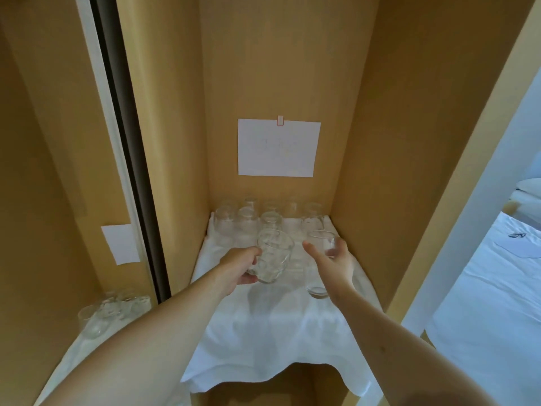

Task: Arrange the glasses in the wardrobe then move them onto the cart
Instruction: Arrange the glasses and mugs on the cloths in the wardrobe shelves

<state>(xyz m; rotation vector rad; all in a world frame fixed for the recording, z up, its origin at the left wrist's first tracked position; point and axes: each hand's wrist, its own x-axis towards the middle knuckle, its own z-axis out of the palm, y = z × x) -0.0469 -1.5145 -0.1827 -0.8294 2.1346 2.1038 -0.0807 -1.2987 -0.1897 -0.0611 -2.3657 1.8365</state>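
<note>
Now we have both hands reaching into the wardrobe compartment, over the white cloth that covers the shelf. Our left hand is wrapped around a patterned glass tumbler, fingers curled round its lower part, and the glass is tilted with its mouth leaning away from us, lifted just above the cloth. Our right hand is spread wide, thumb out to the left and fingers curving behind a second clear glass; whether the fingers actually touch it we cannot tell, and the grip is not closed.

Just below the right wrist another glass stands on the cloth, only its thick base easy to make out. Beyond both hands, against the back wall, a cluster of clear glasses stands in about two rows, tightly packed, the exact count blurred. Above them a white sheet of paper hangs on the back panel under a small clip.

Left of the left forearm, past the dark sliding-door track, the neighbouring compartment holds another group of glasses, and a small paper label is stuck on the panel above them. Right of the right arm, outside the wardrobe, we see a bed with white sheets.
</note>
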